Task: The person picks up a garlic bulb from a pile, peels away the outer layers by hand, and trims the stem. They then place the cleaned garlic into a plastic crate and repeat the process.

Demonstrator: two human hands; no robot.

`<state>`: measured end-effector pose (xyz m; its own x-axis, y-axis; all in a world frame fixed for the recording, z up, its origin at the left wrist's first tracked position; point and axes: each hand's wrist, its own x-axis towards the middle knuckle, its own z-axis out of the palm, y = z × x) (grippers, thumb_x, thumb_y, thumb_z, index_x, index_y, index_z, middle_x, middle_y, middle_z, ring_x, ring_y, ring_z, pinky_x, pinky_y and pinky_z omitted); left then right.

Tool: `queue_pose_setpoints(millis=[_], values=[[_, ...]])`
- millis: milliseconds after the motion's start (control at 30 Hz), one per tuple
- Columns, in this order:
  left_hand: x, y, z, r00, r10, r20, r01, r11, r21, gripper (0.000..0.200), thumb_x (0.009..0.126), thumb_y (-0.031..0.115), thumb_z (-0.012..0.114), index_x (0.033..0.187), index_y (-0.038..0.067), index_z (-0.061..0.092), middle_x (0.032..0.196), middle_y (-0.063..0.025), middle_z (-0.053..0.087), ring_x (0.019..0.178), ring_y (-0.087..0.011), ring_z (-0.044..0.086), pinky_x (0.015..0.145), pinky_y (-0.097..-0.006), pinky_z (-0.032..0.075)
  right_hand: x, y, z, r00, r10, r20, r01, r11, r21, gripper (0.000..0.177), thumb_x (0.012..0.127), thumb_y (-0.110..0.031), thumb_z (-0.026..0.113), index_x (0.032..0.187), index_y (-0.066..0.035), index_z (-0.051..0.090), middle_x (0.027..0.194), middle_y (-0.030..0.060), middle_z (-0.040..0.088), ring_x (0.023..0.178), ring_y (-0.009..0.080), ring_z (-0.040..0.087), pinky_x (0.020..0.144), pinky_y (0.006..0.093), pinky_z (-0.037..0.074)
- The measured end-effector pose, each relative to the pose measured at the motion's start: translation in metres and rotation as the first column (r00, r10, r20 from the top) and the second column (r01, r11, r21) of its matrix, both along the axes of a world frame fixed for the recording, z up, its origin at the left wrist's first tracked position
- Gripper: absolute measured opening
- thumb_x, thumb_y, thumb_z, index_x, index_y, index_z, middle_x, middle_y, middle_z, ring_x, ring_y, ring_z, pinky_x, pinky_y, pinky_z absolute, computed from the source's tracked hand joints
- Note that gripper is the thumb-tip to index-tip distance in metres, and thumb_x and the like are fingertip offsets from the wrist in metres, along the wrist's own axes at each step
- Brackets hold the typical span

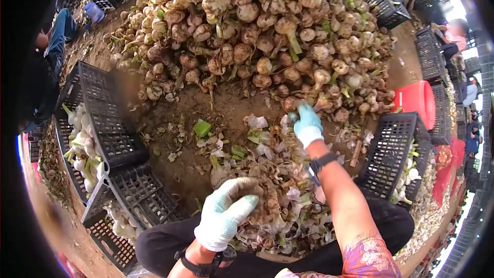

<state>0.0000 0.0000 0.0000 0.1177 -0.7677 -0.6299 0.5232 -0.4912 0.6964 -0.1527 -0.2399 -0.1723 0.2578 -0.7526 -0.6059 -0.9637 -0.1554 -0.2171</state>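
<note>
My left hand, in a white glove with a soiled finger side, is low over a heap of papery garlic skins. Its fingers are loosely curled, with a gap between them and the thumb, and nothing shows in it. Stretched forward, my right hand in a white and pale-green glove reaches the front foot of a big pile of soil-stained garlic bulbs. Its fingertips are blurred right beside a bulb, and I cannot tell if they grip it.
Black crates with white trimmed garlic stand on the left. Another crate with garlic is at the right, by a red bucket. A green scrap lies on the soil. Other people sit at both sides, one in jeans.
</note>
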Motion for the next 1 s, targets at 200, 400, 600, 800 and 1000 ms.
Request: queue_pose_setpoints(millis=[200,400,600,800,1000], values=[[0.000,-0.023,-0.031,0.991,-0.095,0.098,0.087,0.993,0.080,0.030,0.079,0.006,0.056,0.107,-0.004,0.050,0.096,-0.0138,0.060,0.083,-0.0195,0.059,0.075,-0.0300,0.048,0.042,-0.027,-0.033,0.990,-0.103,-0.102,0.089,0.987,-0.132,0.051,0.079,-0.023,0.059,0.123,-0.009,0.039,0.129,0.0155,0.038,0.107,0.0342,0.048,0.088,0.0409,0.043],[-0.006,-0.015,-0.043,0.946,-0.158,0.282,0.161,0.987,0.013,0.033,0.078,0.007,0.058,0.108,-0.003,0.051,0.097,-0.0090,0.059,0.084,-0.0164,0.058,0.076,-0.0277,0.046,-0.014,0.076,-0.074,0.922,-0.175,0.345,0.162,0.985,0.066,0.028,0.072,-0.013,0.057,0.094,0.003,0.056,0.097,0.0245,0.057,0.092,0.0338,0.056,0.080,0.0352,0.046],[-0.023,-0.008,-0.047,0.499,-0.167,0.850,0.354,0.935,-0.023,0.070,0.062,0.025,0.075,0.119,-0.001,0.044,0.113,-0.0192,0.052,0.104,-0.0297,0.052,0.087,-0.0332,0.042,-0.012,0.185,0.066,0.226,-0.541,0.810,0.252,0.836,0.488,0.030,0.086,-0.012,0.048,0.113,0.000,0.050,0.104,0.0063,0.057,0.090,0.0148,0.057,0.072,0.0289,0.052],[-0.033,0.001,-0.026,0.517,-0.217,0.828,0.514,0.853,-0.097,0.061,0.059,0.019,0.071,0.114,0.003,0.049,0.111,-0.0177,0.051,0.100,-0.0296,0.053,0.083,-0.0335,0.043,-0.026,0.200,0.109,0.511,-0.242,0.825,0.351,0.935,0.057,0.014,0.077,-0.003,0.052,0.090,0.001,0.058,0.070,0.0140,0.059,0.064,0.0221,0.057,0.058,0.0317,0.044],[-0.041,0.008,-0.018,0.571,-0.273,0.774,0.594,0.788,-0.160,0.066,0.057,0.014,0.070,0.117,-0.002,0.047,0.108,-0.0163,0.053,0.099,-0.0268,0.054,0.087,-0.0317,0.041,-0.039,0.208,0.134,0.552,-0.084,0.830,0.232,0.971,-0.056,0.025,0.070,0.000,0.051,0.095,0.003,0.056,0.081,0.0204,0.059,0.076,0.0344,0.058,0.067,0.0356,0.046]])
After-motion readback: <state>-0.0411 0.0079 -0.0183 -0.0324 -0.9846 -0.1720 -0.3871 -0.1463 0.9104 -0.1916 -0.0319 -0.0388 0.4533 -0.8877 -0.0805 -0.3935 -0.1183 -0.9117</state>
